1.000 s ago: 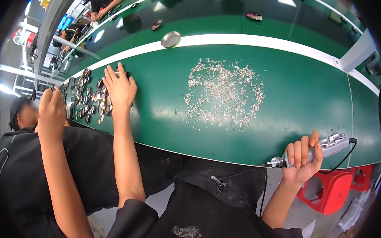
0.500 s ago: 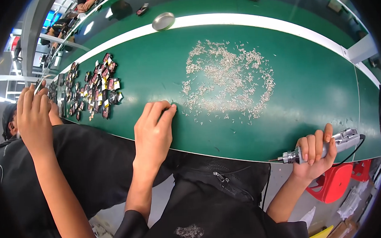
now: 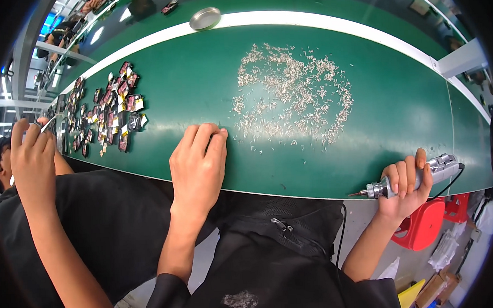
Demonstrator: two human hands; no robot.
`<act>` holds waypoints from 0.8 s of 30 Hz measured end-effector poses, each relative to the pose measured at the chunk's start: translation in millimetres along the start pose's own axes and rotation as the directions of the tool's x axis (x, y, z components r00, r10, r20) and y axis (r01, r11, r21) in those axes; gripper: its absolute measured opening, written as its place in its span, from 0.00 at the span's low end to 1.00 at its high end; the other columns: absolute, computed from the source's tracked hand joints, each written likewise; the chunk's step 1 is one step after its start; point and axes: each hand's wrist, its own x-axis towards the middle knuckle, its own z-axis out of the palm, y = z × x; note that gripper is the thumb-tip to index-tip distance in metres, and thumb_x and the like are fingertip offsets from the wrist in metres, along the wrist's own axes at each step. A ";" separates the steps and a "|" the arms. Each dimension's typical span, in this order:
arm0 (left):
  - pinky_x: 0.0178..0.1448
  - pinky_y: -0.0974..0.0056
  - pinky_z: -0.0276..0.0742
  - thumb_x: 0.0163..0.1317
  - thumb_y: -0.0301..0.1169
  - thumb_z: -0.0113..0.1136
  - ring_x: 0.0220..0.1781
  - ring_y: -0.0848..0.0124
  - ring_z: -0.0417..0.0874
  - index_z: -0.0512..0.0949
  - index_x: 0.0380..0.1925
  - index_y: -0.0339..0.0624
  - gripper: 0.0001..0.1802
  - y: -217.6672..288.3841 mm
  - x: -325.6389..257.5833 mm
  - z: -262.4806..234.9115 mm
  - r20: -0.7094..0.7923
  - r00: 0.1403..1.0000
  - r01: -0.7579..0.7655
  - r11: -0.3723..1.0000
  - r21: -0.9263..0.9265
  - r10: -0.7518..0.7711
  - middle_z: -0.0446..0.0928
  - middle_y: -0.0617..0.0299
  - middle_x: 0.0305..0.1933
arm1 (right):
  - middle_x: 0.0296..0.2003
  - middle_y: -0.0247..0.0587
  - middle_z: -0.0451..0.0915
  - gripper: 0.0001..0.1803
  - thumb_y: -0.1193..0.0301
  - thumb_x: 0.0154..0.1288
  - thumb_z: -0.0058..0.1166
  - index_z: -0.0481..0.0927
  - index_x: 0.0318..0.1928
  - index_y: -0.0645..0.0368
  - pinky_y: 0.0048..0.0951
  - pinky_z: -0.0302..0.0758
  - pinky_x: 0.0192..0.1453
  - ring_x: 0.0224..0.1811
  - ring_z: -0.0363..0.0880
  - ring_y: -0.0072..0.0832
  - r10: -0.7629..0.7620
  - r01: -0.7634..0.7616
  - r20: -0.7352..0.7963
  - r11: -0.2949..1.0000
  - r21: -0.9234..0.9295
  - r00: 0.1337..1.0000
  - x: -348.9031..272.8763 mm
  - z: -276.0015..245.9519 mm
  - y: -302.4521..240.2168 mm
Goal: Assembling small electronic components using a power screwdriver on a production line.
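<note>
My left hand (image 3: 198, 166) rests on the near edge of the green belt (image 3: 199, 90), fingers curled, their tips touching the surface just left of a wide scatter of small silver screws (image 3: 290, 94). Whether it holds anything cannot be seen. My right hand (image 3: 405, 188) is off the belt's near right edge, closed around a silver electric screwdriver (image 3: 423, 176) with its bit pointing left and a black cable trailing right.
A cluster of small dark and pink parts (image 3: 109, 107) lies on the belt to the left. A co-worker's arm and hand (image 3: 32, 158) are raised at the far left. A round metal dish (image 3: 205, 18) sits near the white stripe. A red stool (image 3: 425, 226) stands below.
My left hand has pulled back from the cluster of parts at the left to the belt's near edge beside the screws. The right hand with the screwdriver has stayed put.
</note>
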 end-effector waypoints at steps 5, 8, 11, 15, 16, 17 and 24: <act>0.35 0.58 0.73 0.49 0.15 0.62 0.32 0.61 0.76 0.74 0.30 0.35 0.10 -0.9 0.5 2.7 -0.058 0.998 0.006 0.998 -0.055 -0.010 0.74 0.59 0.32 | 0.13 0.28 0.58 0.07 0.69 0.71 0.39 0.66 0.37 0.59 0.24 0.61 0.22 0.12 0.56 0.18 -0.013 0.012 -0.036 0.999 -0.037 0.999 -0.9 2.2 0.1; 0.37 0.60 0.70 0.55 0.15 0.52 0.30 0.59 0.73 0.68 0.29 0.33 0.05 2.9 1.9 1.7 -0.043 0.989 0.137 0.981 -0.136 -0.144 0.71 0.53 0.29 | 0.13 0.28 0.58 0.07 0.69 0.71 0.39 0.66 0.37 0.58 0.24 0.61 0.22 0.12 0.56 0.18 -0.003 0.002 -0.037 0.999 -0.033 0.999 -3.2 1.7 2.0; 0.35 0.64 0.67 0.58 0.17 0.45 0.27 0.65 0.70 0.65 0.28 0.34 0.02 11.2 -0.9 -0.1 0.003 0.980 0.180 0.892 -0.416 -0.197 0.68 0.53 0.27 | 0.13 0.28 0.59 0.07 0.69 0.71 0.39 0.66 0.36 0.57 0.24 0.61 0.21 0.11 0.57 0.18 -0.043 0.039 -0.046 0.995 -0.090 0.998 -6.5 4.6 -1.1; 0.32 0.68 0.64 0.61 0.20 0.43 0.27 0.72 0.66 0.64 0.27 0.35 0.04 47.9 -0.4 3.7 0.103 0.988 0.152 0.721 -0.677 -0.111 0.69 0.56 0.26 | 0.13 0.27 0.60 0.08 0.67 0.71 0.40 0.66 0.36 0.57 0.23 0.62 0.22 0.11 0.57 0.17 -0.057 0.053 -0.041 0.993 -0.104 0.998 -7.7 13.1 3.7; 0.30 0.64 0.67 0.54 0.15 0.49 0.23 0.63 0.70 0.67 0.27 0.33 0.03 57.6 -1.0 5.6 0.098 0.988 0.149 0.616 -0.773 -0.117 0.69 0.53 0.25 | 0.13 0.27 0.61 0.09 0.65 0.71 0.40 0.68 0.37 0.57 0.24 0.63 0.23 0.11 0.58 0.18 -0.058 0.058 0.006 0.995 -0.077 0.998 -7.1 17.1 6.1; 0.32 0.67 0.69 0.55 0.14 0.51 0.25 0.67 0.72 0.69 0.28 0.32 0.04 67.4 -3.6 9.9 0.119 0.986 0.162 0.498 -0.852 -0.118 0.72 0.54 0.27 | 0.13 0.27 0.61 0.09 0.65 0.71 0.40 0.68 0.37 0.57 0.24 0.63 0.23 0.11 0.58 0.18 -0.070 0.069 -0.016 0.993 -0.098 0.997 -7.1 21.4 6.1; 0.35 0.70 0.74 0.60 0.15 0.56 0.30 0.71 0.76 0.74 0.32 0.28 0.02 102.0 -2.8 15.8 0.369 0.929 0.352 -0.230 -0.907 -0.035 0.77 0.50 0.32 | 0.14 0.29 0.62 0.08 0.68 0.67 0.45 0.68 0.35 0.60 0.23 0.64 0.21 0.11 0.61 0.19 -0.207 0.202 0.045 0.974 0.099 0.977 -8.6 69.8 20.1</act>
